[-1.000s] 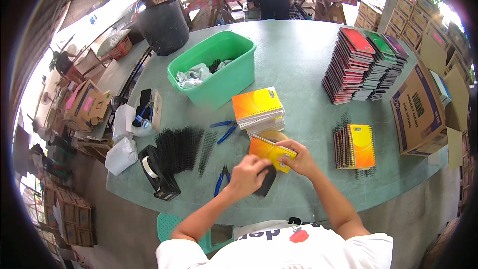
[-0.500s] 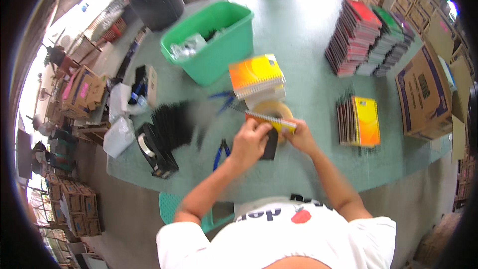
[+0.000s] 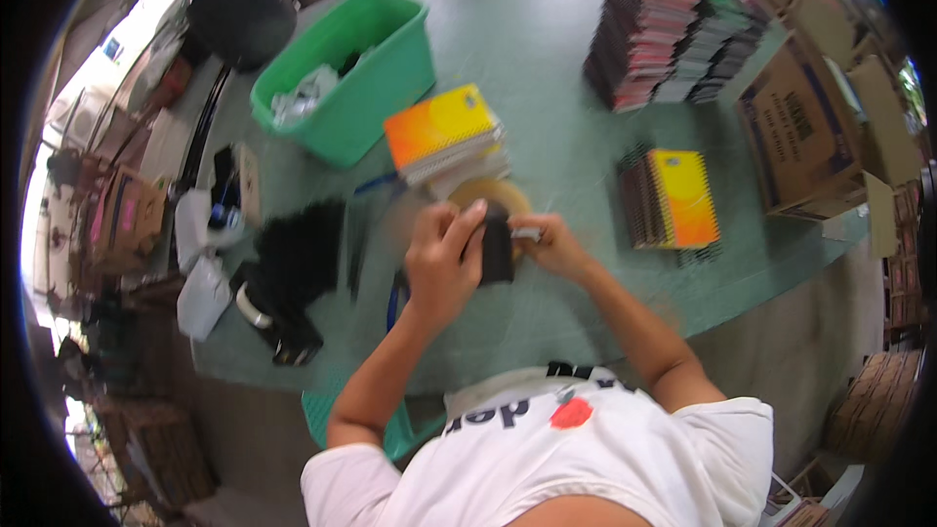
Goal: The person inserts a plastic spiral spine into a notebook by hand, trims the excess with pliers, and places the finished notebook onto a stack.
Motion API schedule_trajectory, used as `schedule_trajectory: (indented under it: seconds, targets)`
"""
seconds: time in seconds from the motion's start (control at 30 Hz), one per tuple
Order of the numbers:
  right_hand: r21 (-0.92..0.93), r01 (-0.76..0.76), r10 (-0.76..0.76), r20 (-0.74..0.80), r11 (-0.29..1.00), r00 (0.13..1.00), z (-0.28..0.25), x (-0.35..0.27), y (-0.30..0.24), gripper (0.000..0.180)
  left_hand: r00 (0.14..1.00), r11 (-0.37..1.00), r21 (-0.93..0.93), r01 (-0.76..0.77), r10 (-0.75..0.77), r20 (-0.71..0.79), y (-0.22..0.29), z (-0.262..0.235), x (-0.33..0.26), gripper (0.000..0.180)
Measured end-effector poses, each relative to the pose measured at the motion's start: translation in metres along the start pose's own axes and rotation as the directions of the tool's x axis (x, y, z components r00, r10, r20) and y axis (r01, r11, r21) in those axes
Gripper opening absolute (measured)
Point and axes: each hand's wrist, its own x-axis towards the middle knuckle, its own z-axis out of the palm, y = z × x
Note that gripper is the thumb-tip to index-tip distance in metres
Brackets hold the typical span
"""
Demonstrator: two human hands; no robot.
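My left hand (image 3: 444, 259) is closed, thumb and fingers pressed against a dark flat piece (image 3: 499, 252), which looks like the back of a small spiral notebook. My right hand (image 3: 554, 247) pinches a pale grey end (image 3: 527, 233) beside it; blur hides whether the two are one thing. Just behind the hands lies a roll of tan tape (image 3: 508, 193), partly covered. Beyond it is a stack of yellow-orange spiral notebooks (image 3: 444, 132). Blue-handled pliers (image 3: 393, 304) show partly by my left wrist.
A green tub (image 3: 342, 88) stands back left. Black strips (image 3: 303, 244) and a black tape dispenser (image 3: 268, 307) lie left. At right are more yellow notebooks (image 3: 683, 197), tall red notebook stacks (image 3: 644, 34) and an open carton (image 3: 805, 132). A green stool (image 3: 327, 415) is below the table edge.
The view has swung, shifting the table things leftward. The yellow notebook in my hands has turned from its colourful side, and a dark surface now shows between them. My left hand is more upright.
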Motion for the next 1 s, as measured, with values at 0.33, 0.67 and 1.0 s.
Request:
schedule_trajectory:
  seconds: [0.33, 0.67, 1.0]
  targets:
    - [-0.133, 0.018, -0.009, 0.067, 0.991, 0.998, -0.007, 0.008, -0.031, 0.029, 0.885, 0.982, -0.124, 0.145, -0.073, 0.460, 0.000, 0.033, -0.068, 0.024]
    - [0.178, 0.111, -0.098, -0.079, 0.978, 0.992, 0.006, -0.003, -0.029, 0.019, 0.954, 0.935, 0.260, -0.239, 0.176, 0.245, -0.001, 0.004, 0.001, 0.022]
    - [0.120, 0.120, -0.091, -0.220, 0.986, 0.971, 0.006, -0.012, -0.023, 0.017, 0.907, 0.983, 0.146, -0.110, 0.039, 0.420, -0.007, 0.015, 0.007, 0.023]
